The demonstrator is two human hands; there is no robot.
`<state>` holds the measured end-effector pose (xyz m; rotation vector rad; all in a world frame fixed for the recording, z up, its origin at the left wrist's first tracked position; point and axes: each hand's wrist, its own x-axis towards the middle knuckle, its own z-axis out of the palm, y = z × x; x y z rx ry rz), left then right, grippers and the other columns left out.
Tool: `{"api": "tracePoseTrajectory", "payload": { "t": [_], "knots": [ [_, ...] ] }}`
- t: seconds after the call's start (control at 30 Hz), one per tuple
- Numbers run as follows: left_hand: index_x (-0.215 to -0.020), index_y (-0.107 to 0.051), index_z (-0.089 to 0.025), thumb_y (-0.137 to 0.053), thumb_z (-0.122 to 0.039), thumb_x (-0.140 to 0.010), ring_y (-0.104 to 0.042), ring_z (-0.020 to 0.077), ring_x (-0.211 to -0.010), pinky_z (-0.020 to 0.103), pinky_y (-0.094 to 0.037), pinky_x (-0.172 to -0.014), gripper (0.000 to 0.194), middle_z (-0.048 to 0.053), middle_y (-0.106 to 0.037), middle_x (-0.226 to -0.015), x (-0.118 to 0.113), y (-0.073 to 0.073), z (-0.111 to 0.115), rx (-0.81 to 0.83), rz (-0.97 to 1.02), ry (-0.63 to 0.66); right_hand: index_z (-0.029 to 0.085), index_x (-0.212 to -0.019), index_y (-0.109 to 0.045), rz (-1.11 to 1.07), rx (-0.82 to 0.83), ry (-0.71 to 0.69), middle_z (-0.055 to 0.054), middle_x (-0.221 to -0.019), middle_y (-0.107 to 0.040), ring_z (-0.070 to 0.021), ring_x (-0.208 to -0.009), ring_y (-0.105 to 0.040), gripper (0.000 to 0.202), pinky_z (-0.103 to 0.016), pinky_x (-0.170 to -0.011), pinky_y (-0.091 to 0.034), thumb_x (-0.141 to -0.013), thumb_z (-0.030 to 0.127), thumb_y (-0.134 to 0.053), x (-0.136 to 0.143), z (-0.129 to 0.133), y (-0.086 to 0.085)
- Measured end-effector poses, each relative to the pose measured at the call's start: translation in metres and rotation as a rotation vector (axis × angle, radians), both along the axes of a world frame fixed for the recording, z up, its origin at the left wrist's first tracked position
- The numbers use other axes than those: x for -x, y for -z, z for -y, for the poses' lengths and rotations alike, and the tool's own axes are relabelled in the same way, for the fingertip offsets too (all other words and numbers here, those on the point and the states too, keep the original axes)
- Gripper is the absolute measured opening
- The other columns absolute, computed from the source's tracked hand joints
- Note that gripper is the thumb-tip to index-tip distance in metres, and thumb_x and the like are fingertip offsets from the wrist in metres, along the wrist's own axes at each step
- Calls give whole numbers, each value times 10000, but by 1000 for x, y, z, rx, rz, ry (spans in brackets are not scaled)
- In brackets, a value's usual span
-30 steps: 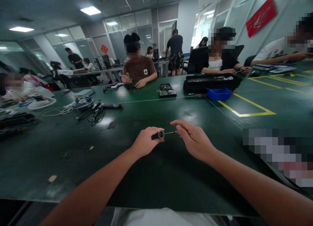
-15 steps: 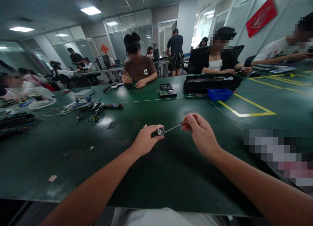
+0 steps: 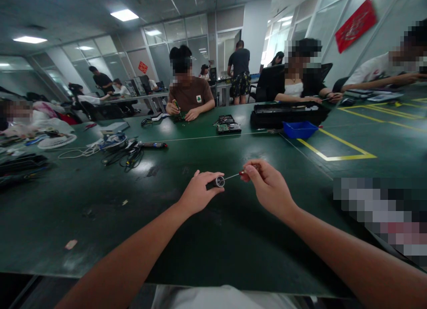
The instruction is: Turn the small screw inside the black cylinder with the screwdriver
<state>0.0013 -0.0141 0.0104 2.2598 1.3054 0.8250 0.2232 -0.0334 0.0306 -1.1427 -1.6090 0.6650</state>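
My left hand [image 3: 199, 192] is closed around a short black cylinder [image 3: 219, 181], thumb below and fingers above. Its round silver-rimmed end faces me and to the right; the details inside are too small to name. A screwdriver [image 3: 232, 176] is gripped in my right hand [image 3: 263, 177], fingers wrapped over its handle, part of which shows red. The thin metal shaft points left and slightly down, and its tip is inside the cylinder's rim. Both hands are held above the green table [image 3: 213, 242].
Tangled cables [image 3: 128, 155] and a cylindrical tool [image 3: 155, 145] lie at left. Circuit boards [image 3: 228, 124], a blue tray [image 3: 300, 129] and a long black housing [image 3: 288, 115] stand farther back. Across the table a person [image 3: 191, 93] works with a screwdriver.
My right hand has moved left and slightly down, closer to the cylinder. The screwdriver's tip has gone from the rim's edge to inside the open end. My left hand stays almost still.
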Motion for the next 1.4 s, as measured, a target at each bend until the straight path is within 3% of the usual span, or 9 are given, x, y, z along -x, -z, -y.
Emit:
{"api": "tracePoseTrajectory", "payload": {
  "t": [0.3,0.43,0.53,0.67,0.77,1.0,1.17,1.23,1.4],
  "knots": [
    [-1246,-648,-311,-715,-318,-856,-600,257,-1179,632,-143,-1181,395,31,-690,-1231,0,1,0,13,10,-2,191,-959,-637,87,-1,61,-48,-794,-716,-189,-722,-685,294,-321,-661,-515,-977,443,-485,-1,-1,-4],
    [-1243,-648,-310,-713,-310,-856,-597,260,-1187,634,-139,-1183,393,33,-686,-1238,1,1,-1,19,-1,-2,214,-676,-618,285,-93,143,20,-533,-574,-130,-477,-527,408,-264,-481,-367,-905,551,-588,-3,2,-7],
    [-1247,-645,-314,-709,-316,-859,-596,256,-1190,628,-142,-1186,393,30,-684,-1240,1,2,-2,7,-5,6,222,-565,-538,344,-154,172,38,-463,-486,-111,-428,-459,476,-259,-456,-327,-875,574,-622,-2,3,-6],
    [-1262,-640,-307,-703,-318,-862,-587,261,-1207,634,-140,-1184,405,43,-678,-1253,2,4,-3,14,-9,8,215,-855,-657,357,-169,56,-11,-689,-673,-156,-587,-605,237,-281,-549,-440,-939,421,-578,-1,6,-7],
    [-1263,-642,-301,-700,-311,-864,-575,263,-1225,639,-127,-1183,404,46,-674,-1264,3,4,-3,25,-19,3,205,-1014,-648,407,-159,-60,-47,-863,-721,-185,-738,-665,179,-309,-646,-486,-968,302,-505,-1,7,-12],
    [-1250,-650,-307,-705,-295,-857,-577,264,-1224,655,-96,-1182,397,44,-680,-1256,0,6,-1,22,-47,30,221,-870,-666,435,-120,-8,-3,-662,-660,-157,-564,-604,326,-294,-566,-419,-1009,400,-432,-1,3,-13],
    [-1252,-652,-300,-708,-280,-852,-575,272,-1229,654,-95,-1184,404,52,-674,-1261,1,5,-3,30,-36,7,193,-1169,-562,422,-139,-37,-45,-814,-695,-193,-682,-649,243,-317,-628,-466,-983,274,-428,0,2,-10],
    [-1248,-655,-300,-708,-274,-852,-576,276,-1228,656,-104,-1182,400,51,-674,-1257,1,5,-3,32,-36,-2,195,-1189,-543,414,-146,-77,-44,-829,-687,-197,-728,-655,249,-322,-661,-477,-981,254,-421,0,3,-11],
    [-1244,-654,-315,-711,-281,-851,-568,271,-1235,670,-88,-1177,398,36,-679,-1251,0,5,-1,27,-39,25,219,-1004,-634,444,-74,-84,-26,-788,-692,-179,-662,-635,300,-308,-601,-433,-1027,377,-381,-2,3,-13]
  ]
}}
